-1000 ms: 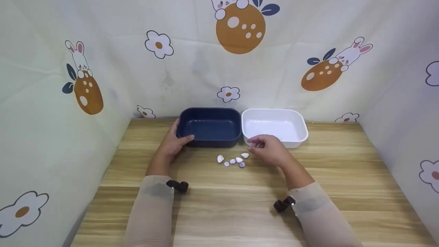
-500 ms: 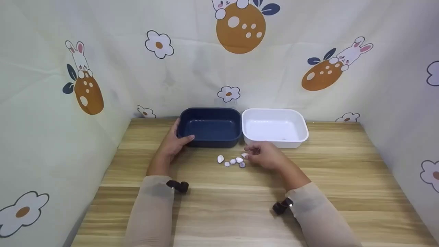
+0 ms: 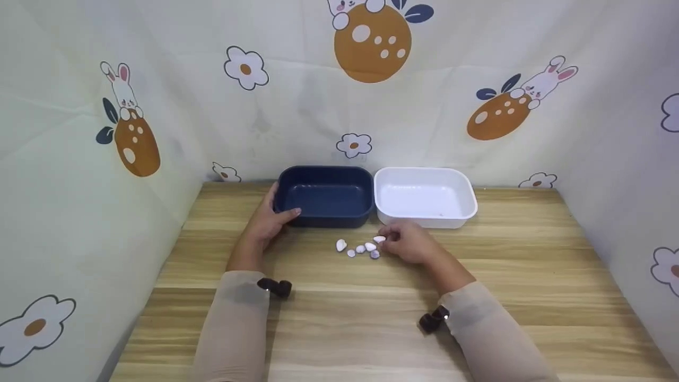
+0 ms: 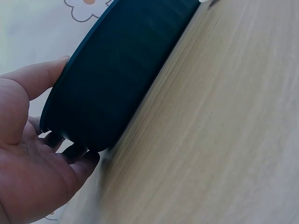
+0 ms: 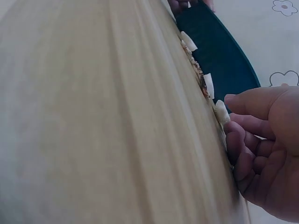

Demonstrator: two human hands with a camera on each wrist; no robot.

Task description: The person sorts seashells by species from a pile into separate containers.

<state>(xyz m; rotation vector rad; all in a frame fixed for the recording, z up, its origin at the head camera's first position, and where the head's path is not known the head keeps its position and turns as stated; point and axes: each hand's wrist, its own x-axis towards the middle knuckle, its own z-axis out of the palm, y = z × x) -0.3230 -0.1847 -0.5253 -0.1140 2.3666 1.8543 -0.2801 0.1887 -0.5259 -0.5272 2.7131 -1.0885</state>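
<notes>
At the left, your left sleeve [image 3: 233, 334], beige, runs out past the bottom of the head view. Your left hand [image 3: 265, 220] grips the left end of the dark blue tub [image 3: 324, 197], thumb over the front rim; the other fingers are mostly hidden from above, and the left wrist view shows them in shadow at the end wall. The tub sits at the rear edge of the bench [image 3: 339, 323], rectangular with rounded corners, glossy inside, looking nearer dark teal from your wrists.

In front of it, toward the middle of the bench, lie six small shells [image 3: 360, 249]. The leftmost shell [image 3: 341, 245] is white and a little apart; the next are small and pale, then come a white one and a greyish one. In the right wrist view they overlap in a row, with brownish patches too blurred to sort out.

Your right hand [image 3: 411, 242] pinches the rightmost shell [image 3: 379, 239], white and tapered, at the fingertips, which cover part of it; you cannot tell whether it touches the bench. Behind that hand, the white tub [image 3: 424, 197] stands just beside the blue one, a tiny dark speck on its floor, its lower front wall partly covered.
</notes>
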